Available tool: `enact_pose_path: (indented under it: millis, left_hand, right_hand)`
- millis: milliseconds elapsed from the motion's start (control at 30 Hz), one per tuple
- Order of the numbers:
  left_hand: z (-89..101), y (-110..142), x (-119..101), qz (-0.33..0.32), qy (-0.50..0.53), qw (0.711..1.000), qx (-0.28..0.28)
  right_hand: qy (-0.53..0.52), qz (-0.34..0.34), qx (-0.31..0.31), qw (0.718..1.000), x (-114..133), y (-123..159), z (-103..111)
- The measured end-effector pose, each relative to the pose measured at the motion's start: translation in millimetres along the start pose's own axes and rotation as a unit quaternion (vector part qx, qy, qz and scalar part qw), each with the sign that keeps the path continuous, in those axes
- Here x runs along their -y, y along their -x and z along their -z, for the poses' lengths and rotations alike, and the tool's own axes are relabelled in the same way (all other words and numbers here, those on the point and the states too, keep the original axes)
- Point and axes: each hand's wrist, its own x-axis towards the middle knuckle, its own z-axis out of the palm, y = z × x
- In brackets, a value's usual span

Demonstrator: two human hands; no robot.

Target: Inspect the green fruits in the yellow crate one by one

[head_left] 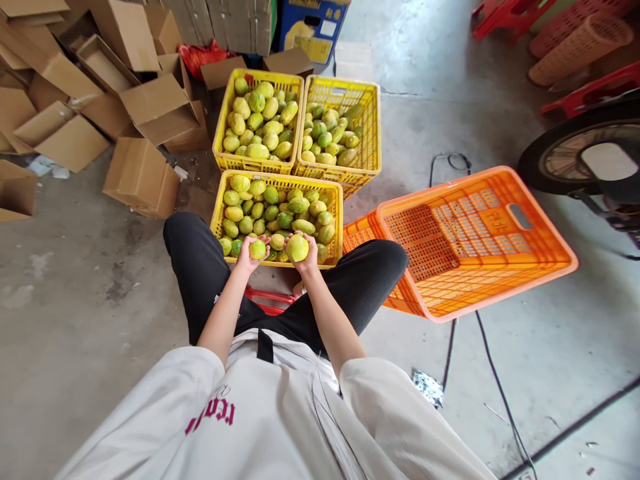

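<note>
My left hand [245, 259] cups a small rounded yellow-green fruit [257, 250], perhaps a papaya, palm up. In my right hand [311, 258] rests a larger, rounder yellow-green fruit [297, 247], held with the fingers around its underside. Both hands are side by side over the near edge of a yellow plastic crate [339, 220] between my knees. Inside that crate lie many similar fruits [271, 213], some oval, some round, in green and yellow. The fingers under each held fruit are partly hidden.
Behind stand two more fruit-filled yellow crates [219, 143] [373, 127]. An orange crate [500, 280] lies tilted at my right, near a wheel [575, 150]. Cardboard boxes [143, 173] pile up on the left. Black cables [500, 387] cross the floor.
</note>
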Motion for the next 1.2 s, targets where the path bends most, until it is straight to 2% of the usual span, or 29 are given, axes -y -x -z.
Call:
enact_pose_path:
  millis: [333,433,533,633,800,933,1100,1200]
  left_hand:
    - [-2.5,1.5,0.7,0.02,-0.078,0.997,-0.004]
    - [-2.8,1.1,1.3,0.0,-0.054,0.999,0.006]
    - [-3.4,0.7,1.8,-0.03,0.001,0.999,0.029]
    - [-3.7,-0.6,2.2,-0.031,0.032,0.999,0.021]
    - [-3.1,-4.5,3.9,-0.034,0.014,0.999,0.009]
    - [-1.6,-4.4,5.4,-0.031,-0.009,0.999,0.003]
    - [0.4,-1.3,5.5,-0.046,-0.002,0.999,0.002]
    - [1.7,-2.2,7.5,-0.051,-0.004,0.998,0.024]
  right_hand:
    - [0.056,-0.025,-0.015,0.998,-5.4,-3.6,4.3]
    - [0.053,-0.02,-0.018,0.998,-7.4,-4.8,5.7]
    - [0.032,-0.011,0.007,0.999,-7.9,-5.5,7.3]
    - [0.014,-0.03,0.024,0.999,-6.8,-5.3,7.3]
    - [0.008,-0.039,0.021,0.999,-6.9,-4.2,2.4]
    - [-0.004,-0.05,0.043,0.998,-5.4,-2.2,0.0]
    - [-0.027,-0.066,0.01,0.997,-3.7,-1.3,2.7]
    - [-0.009,-0.078,-0.009,0.997,-5.7,-3.6,4.4]
